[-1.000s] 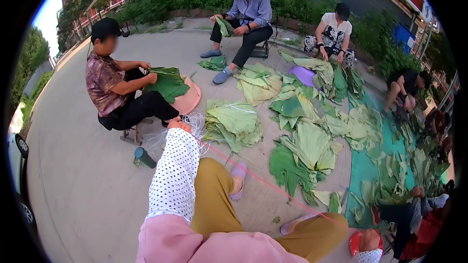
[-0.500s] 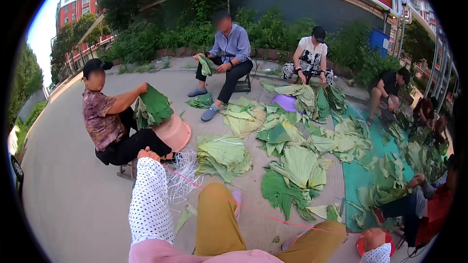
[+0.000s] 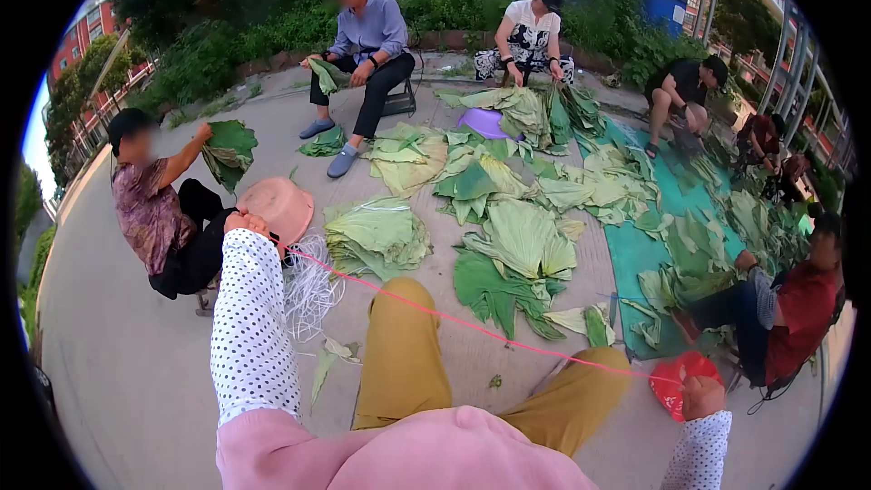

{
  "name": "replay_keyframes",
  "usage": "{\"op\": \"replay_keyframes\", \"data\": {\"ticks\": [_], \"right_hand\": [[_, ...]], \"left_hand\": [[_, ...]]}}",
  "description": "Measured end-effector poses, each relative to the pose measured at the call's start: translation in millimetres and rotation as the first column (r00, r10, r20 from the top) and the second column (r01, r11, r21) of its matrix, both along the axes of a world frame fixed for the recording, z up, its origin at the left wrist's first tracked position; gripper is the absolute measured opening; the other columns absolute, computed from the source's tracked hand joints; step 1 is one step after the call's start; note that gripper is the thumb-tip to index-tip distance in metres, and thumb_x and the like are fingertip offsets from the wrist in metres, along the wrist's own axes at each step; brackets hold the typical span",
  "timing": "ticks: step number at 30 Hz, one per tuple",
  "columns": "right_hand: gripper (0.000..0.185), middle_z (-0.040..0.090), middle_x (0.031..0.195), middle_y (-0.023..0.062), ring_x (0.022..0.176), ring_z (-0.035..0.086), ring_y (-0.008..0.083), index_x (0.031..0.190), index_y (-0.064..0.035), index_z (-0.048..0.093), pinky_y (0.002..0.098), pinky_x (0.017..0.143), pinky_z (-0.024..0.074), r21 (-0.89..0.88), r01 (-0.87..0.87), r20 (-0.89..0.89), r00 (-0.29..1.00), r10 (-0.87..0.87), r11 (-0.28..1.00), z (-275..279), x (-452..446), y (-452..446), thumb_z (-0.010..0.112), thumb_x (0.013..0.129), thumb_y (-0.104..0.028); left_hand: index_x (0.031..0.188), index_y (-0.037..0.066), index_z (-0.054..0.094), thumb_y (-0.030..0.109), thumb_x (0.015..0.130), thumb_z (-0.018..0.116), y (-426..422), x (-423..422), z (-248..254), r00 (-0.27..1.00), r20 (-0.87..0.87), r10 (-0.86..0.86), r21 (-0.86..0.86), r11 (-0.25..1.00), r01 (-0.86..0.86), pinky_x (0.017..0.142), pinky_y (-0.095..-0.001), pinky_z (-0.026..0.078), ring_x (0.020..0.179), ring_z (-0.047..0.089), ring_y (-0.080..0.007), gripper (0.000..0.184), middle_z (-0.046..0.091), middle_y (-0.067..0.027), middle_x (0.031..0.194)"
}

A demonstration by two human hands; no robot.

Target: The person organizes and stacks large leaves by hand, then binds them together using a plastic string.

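A pink string (image 3: pixel 425 307) stretches across my lap, slightly slack, over both knees. My left hand (image 3: pixel 245 220), out in front on a straightened arm, is closed on one end of it. At the lower right, my right hand (image 3: pixel 703 396) is closed on the string's other end. Directly beside that hand is a red plastic thing (image 3: pixel 676 372), perhaps a bag; whether the fingers also grip it I cannot tell. Below my left hand lies a tangle of white strips (image 3: pixel 310 289). Near it a stack of large green leaves (image 3: pixel 376 238) rests on the pavement.
More leaf piles (image 3: pixel 519 240) spread over the pavement and a green sheet (image 3: pixel 626 259). A pink basin (image 3: pixel 278 209) stands by a seated person (image 3: pixel 154 204) holding leaves. A purple basin (image 3: pixel 485 122) is farther back. Several other people sit around the leaves.
My view has tilted down and turned right. My right hand has come up and outward, and more of the red thing shows. The string stays stretched between my hands.
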State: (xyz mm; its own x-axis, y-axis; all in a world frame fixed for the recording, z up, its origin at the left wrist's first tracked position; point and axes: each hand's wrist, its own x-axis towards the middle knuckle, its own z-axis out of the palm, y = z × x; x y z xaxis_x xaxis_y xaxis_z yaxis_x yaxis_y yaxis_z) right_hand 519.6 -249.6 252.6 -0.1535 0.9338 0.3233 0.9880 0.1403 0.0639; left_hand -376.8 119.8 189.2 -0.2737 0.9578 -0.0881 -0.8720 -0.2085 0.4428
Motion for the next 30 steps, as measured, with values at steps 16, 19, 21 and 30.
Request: {"op": "replay_keyframes", "data": {"ticks": [16,19,21,30], "right_hand": [[0.035,0.056,0.122,0.0158,0.12,0.048,0.0327,0.114,-0.0056,0.059,0.042,0.095,0.0422,-0.144,0.806,0.132,0.59,-0.797,0.573,-60.7,194.7,-74.7,0.065,0.08,-0.008],[0.053,0.048,0.136,0.015,0.133,0.036,0.0328,0.127,-0.0066,0.052,0.0426,0.104,0.0353,-0.06,0.812,0.218,0.578,-0.787,0.58,-69.2,150.7,-33.0,0.064,0.076,-0.004],[0.061,0.043,0.139,0.0199,0.134,0.034,0.0363,0.132,-0.0059,0.047,0.0425,0.107,0.0322,-0.143,0.508,-0.037,0.855,-0.517,0.85,-68.7,102.8,37.8,0.06,0.073,0.003],[0.047,0.053,0.124,0.0195,0.113,0.053,0.0289,0.132,-0.0034,0.044,0.0366,0.095,0.0419,-0.213,-0.095,-0.856,0.498,-0.139,0.972,-126.7,-137.6,278.8,0.056,0.088,-0.009]], "left_hand": [[0.092,0.015,0.048,0.029,0.099,0.039,68.6,387.8,46.8,0.981,0.113,-0.157,-0.136,0.976,0.172,0.049,-0.0289,0.034,0.049,0.038,-0.0107,0.018,0.037,0.0034,0.057],[0.1,0.015,0.048,0.031,0.099,0.04,46.9,507.1,5.5,0.969,0.054,-0.243,-0.19,0.95,0.249,0.08,-0.0421,0.042,0.08,0.057,-0.0226,0.018,0.056,-0.0021,0.075],[0.108,0.014,0.043,0.031,0.1,0.037,28.1,571.4,-28.0,0.888,-0.065,-0.454,-0.275,0.864,0.422,0.087,-0.0444,0.041,0.093,0.058,-0.025,0.02,0.059,-0.0065,0.092],[0.103,0.01,0.048,0.026,0.101,0.036,-14.7,649.7,-64.7,0.699,-0.098,-0.708,-0.414,0.668,0.619,0.08,-0.0351,0.043,0.085,0.055,-0.0178,0.02,0.057,-0.0051,0.088]]}}
